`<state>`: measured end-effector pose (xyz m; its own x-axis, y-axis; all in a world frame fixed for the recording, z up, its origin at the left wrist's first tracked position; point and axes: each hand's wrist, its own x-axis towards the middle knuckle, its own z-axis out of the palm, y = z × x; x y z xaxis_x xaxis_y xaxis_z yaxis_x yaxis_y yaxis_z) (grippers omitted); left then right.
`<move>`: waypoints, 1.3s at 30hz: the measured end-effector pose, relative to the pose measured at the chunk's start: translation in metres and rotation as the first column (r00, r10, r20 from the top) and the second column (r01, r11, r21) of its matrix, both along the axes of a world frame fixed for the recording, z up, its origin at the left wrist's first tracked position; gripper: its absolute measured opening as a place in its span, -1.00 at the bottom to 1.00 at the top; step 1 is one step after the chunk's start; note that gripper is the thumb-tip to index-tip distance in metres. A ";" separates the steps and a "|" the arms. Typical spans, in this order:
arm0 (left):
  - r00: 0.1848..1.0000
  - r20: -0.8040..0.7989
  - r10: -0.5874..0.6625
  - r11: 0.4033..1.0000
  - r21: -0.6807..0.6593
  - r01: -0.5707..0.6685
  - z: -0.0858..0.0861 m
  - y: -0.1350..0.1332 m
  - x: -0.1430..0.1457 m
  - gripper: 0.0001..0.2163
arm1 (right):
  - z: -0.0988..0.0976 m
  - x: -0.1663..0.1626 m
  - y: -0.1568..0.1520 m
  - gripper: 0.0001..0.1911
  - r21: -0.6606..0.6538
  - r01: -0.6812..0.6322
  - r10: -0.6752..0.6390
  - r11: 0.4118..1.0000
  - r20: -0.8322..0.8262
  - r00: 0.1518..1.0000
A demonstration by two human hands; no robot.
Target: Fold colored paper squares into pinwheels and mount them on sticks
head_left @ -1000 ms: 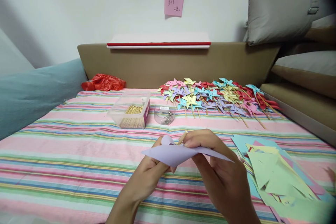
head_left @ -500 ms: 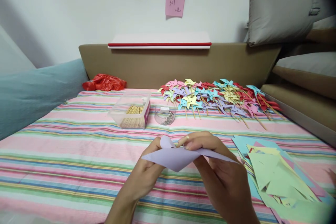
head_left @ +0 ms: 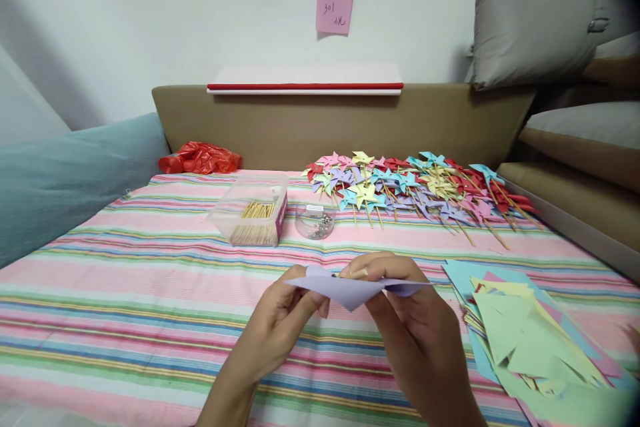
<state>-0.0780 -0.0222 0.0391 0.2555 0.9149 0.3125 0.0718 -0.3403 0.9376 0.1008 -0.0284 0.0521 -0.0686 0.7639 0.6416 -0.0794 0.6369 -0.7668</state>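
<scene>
1. Purple pinwheel point(head_left: 350, 293) is up in the air over the middle of the striped cloth point(head_left: 150, 320), closer to the near edge than the far one, right between the two hands.
2. Left hand point(head_left: 280, 320): thumb and fingers curled nearly closed on the paper's left side. Right hand point(head_left: 420, 320): fingertips on top, thumb tucked underneath, pinched in tight, with what looks like a stick end point(head_left: 357, 274) at the fingertips (tiny, so don't quote me). Paper hides some fingertips.
3. What could go wrong, imo: squeezing too hard creases the thin paper, a loosened pinch lets a fold spring out, and a sideways shove on the stick could tear the middle.
4. Edges and room: the paper stack point(head_left: 525, 327) sits along the right edge, just beside the right hand, so a wide elbow swing could scatter sheets. Pile of pinwheels point(head_left: 406, 181) fills the far right corner. Clear box point(head_left: 220, 217) of sticks point(head_left: 257, 211) and round tub point(head_left: 303, 230) sit ahead, toward the far edge. Easiest elbow room is leftward, where striped fabric runs out to the left edge.
</scene>
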 end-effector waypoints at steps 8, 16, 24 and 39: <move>0.996 0.088 0.003 1.000 -0.031 0.000 -0.006 0.001 0.002 -0.81 | -0.001 -0.001 0.000 -0.85 -0.057 0.025 -0.027 0.998 -0.048 0.998; 0.983 0.180 -0.046 0.991 -0.112 0.067 -0.014 0.007 0.007 -0.85 | -0.007 -0.006 0.008 -0.84 -0.299 0.059 -0.116 0.953 -0.178 0.977; 0.968 0.244 0.058 0.974 -0.229 -0.001 -0.015 0.014 0.017 -0.81 | -0.018 -0.010 0.027 -0.49 -0.450 0.040 -0.154 0.892 -0.220 0.963; 0.728 0.406 0.552 0.805 -0.487 -0.338 -0.030 0.027 0.027 -0.60 | -0.040 -0.049 0.014 -0.72 -0.427 0.078 0.149 0.901 0.473 0.869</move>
<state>-0.0507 0.0052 0.0086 -0.3095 0.9456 -0.1006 -0.3913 -0.0303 0.9197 0.0515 -0.0149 0.0125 -0.3141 0.9395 0.1366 0.3557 0.2499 -0.9006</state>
